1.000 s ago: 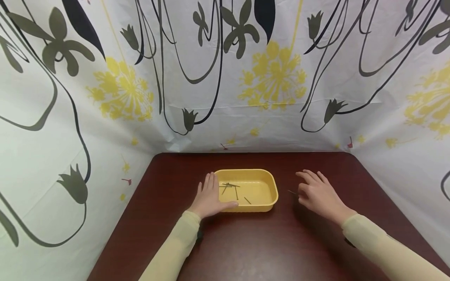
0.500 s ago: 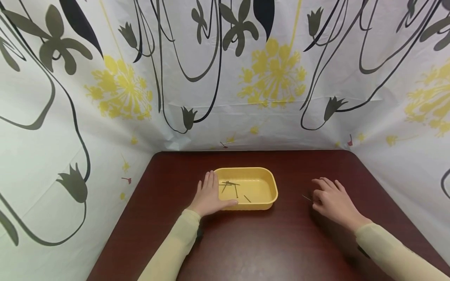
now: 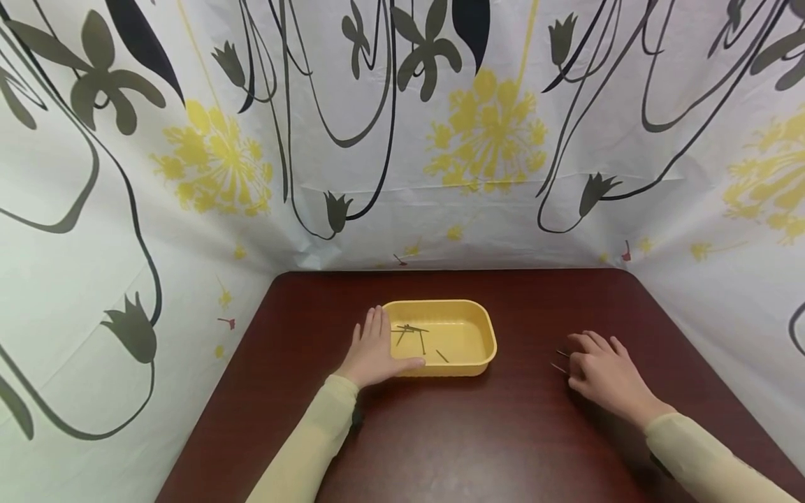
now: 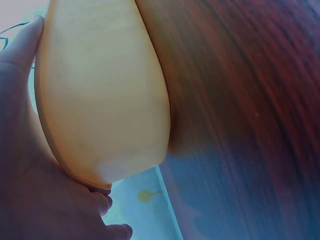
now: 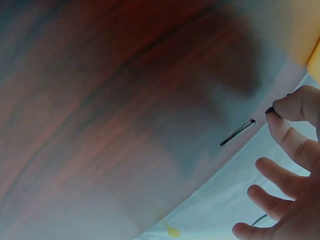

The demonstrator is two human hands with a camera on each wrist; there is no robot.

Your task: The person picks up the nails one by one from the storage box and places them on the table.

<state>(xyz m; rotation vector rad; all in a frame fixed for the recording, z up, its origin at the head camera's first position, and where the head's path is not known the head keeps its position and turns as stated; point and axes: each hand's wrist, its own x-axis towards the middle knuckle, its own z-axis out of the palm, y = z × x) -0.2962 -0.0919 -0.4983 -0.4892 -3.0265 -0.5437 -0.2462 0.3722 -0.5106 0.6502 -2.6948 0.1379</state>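
Note:
On the table stands a yellow plastic tray (image 3: 465, 369). My left hand (image 3: 371, 355) rests against its left end, fingers straight along the side and thumb lying on the near rim. In the left wrist view the tray's outer wall (image 4: 105, 95) fills the middle. To the right of the tray, my right hand (image 3: 606, 377) pinches a thin nail (image 3: 557, 367) between thumb and forefinger; only its dark end shows in the right wrist view. Another nail (image 5: 237, 133) lies on the table close by the fingertips. The other right fingers are spread apart.
Several thin dark nails (image 3: 423, 342) lie inside the tray, mostly towards its left end. The dark red-brown wooden table (image 3: 453, 426) has a white curtain (image 3: 390, 168) with a floral print behind it and along both sides.
My right hand has moved right and a little nearer to me, with the pinched nail. A second nail now shows by its fingers. The left hand and tray have stayed put.

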